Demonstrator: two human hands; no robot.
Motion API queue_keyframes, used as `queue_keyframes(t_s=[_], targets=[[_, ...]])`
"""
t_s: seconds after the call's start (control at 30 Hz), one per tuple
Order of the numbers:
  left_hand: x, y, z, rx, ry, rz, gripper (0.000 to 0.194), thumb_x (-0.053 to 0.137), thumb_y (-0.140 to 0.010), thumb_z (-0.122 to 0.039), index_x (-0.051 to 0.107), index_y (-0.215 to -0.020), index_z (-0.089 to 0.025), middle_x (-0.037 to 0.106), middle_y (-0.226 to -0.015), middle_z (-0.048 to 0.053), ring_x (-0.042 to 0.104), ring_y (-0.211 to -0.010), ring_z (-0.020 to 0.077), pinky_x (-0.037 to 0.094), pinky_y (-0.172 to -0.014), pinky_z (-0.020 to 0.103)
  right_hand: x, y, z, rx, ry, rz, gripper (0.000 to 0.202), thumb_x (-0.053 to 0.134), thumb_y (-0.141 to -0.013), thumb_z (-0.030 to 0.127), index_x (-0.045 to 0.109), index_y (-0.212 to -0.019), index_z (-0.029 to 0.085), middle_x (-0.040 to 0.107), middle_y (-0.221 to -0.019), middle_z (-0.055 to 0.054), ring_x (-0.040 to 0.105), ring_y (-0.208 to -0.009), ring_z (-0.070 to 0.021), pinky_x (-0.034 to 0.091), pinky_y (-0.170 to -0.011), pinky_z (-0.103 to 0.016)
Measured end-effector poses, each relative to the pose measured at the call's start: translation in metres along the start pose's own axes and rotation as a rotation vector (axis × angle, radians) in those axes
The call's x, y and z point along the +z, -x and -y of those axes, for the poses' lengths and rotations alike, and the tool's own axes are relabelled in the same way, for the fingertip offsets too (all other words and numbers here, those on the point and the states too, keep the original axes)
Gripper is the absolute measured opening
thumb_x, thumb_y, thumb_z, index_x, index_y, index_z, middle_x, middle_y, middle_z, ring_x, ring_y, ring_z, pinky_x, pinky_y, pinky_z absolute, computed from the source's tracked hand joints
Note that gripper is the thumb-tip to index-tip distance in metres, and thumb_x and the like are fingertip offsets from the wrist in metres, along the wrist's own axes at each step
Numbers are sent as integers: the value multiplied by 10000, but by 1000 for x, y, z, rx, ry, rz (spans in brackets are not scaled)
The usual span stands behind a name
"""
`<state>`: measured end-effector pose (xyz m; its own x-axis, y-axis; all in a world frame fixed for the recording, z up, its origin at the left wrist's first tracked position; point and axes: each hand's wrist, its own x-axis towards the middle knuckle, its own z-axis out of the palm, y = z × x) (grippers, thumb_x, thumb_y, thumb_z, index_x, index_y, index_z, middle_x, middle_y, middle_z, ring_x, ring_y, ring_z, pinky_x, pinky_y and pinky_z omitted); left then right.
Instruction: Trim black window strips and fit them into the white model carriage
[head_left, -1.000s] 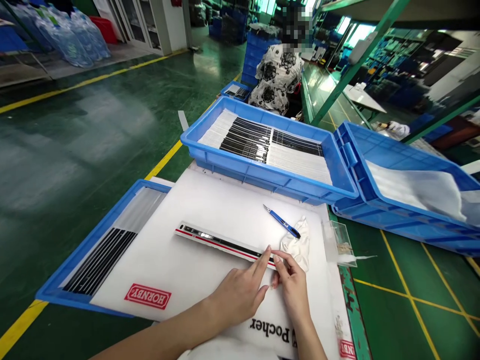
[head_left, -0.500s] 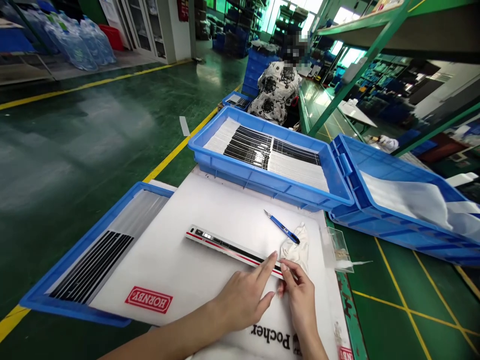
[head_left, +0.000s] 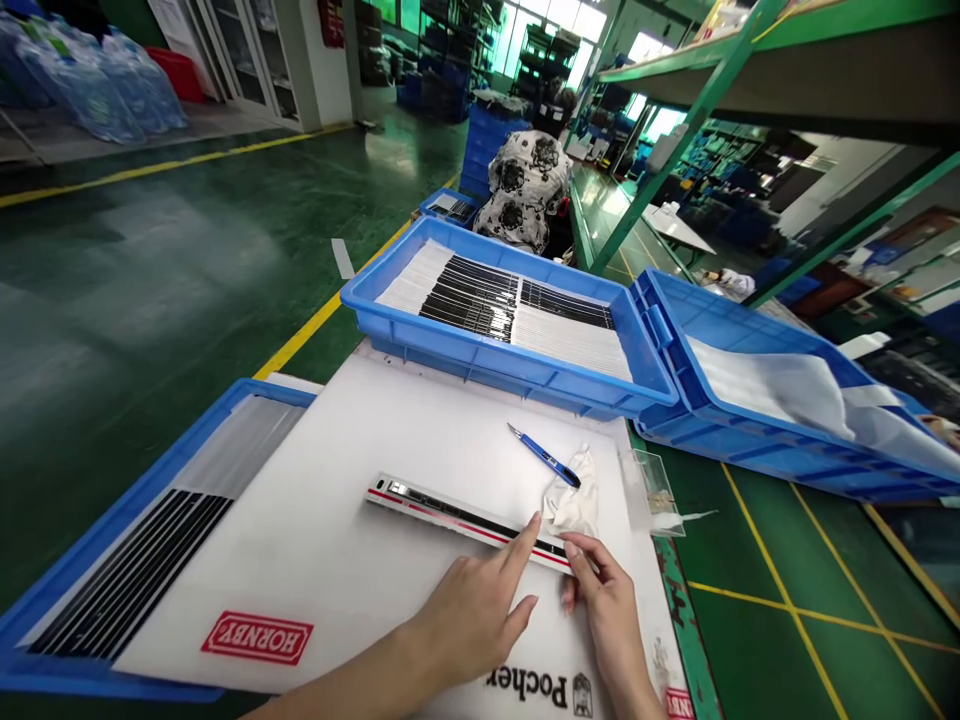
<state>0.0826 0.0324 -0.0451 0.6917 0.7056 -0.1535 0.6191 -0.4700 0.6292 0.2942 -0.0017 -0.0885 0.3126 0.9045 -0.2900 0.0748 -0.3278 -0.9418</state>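
A long, slim model train carriage shell (head_left: 450,517), white with a black window band and a red stripe, lies slantwise over the white foam-covered table (head_left: 322,550). My right hand (head_left: 604,590) pinches its right end between thumb and fingers. Just left of that, my left hand (head_left: 480,605) rests its outstretched index finger on the shell, the other fingers loosely bent and the thumb apart. Beyond the shell, a blue craft knife (head_left: 546,458) with its blade out lies partly on a crumpled white cloth (head_left: 576,505).
A blue crate (head_left: 480,370) of dark strips interleaved with white sheets stands at the table's far edge. Another blue tray (head_left: 112,680) with black strips sits at left. Stacked blue crates (head_left: 750,450) hold white foam at right. A person in patterned clothing (head_left: 525,180) is beyond.
The camera view has shifted a little. Both hands and the carriage shell have come slightly nearer to me and rightward relative to the knife. My right hand still pinches the end.
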Motion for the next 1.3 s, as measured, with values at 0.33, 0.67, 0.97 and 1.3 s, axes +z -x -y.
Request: queue_keyframes(t_s=[0.33, 0.67, 0.97, 1.3], targets=[[-2, -4, -1, -65, 8, 43, 791, 429, -1026, -304, -47, -1650, -205, 360, -1655, 116, 707, -1163, 348, 604, -896, 484, -7, -4, -9, 6, -2, 35, 378, 679, -990, 471, 679, -1166, 137, 557, -573, 82, 574, -488, -111, 518, -537, -249], [-4, -5, 5, -46, 120, -28, 933, 453, -1016, -244, -292, -1564, -375, 472, -1603, 11, 695, -1213, 290, 600, -938, 487, -4, -3, -8, -17, 24, 7, 325, 663, -1011, 434, 680, -1138, 136, 555, -600, 82, 548, -475, -97, 520, -540, -246], [0, 3, -1, -47, 40, -50, 752, 455, -1023, -321, 34, -1638, -228, 512, -1571, 115, 733, -1078, 337, 606, -845, 497, -5, -4, -9, -29, 48, 3, 318, 671, -1007, 429, 679, -1131, 136, 562, -613, 78, 554, -487, -99, 527, -553, -251], [-1, 11, 6, -63, -5, -119, 815, 443, -1025, -303, -103, -1628, -254, 468, -1605, 96, 748, -1011, 328, 621, -797, 492, -3, -2, -9, -23, 48, -52, 416, 722, -943, 511, 698, -1121, 136, 559, -557, 85, 541, -458, -103, 503, -537, -252]])
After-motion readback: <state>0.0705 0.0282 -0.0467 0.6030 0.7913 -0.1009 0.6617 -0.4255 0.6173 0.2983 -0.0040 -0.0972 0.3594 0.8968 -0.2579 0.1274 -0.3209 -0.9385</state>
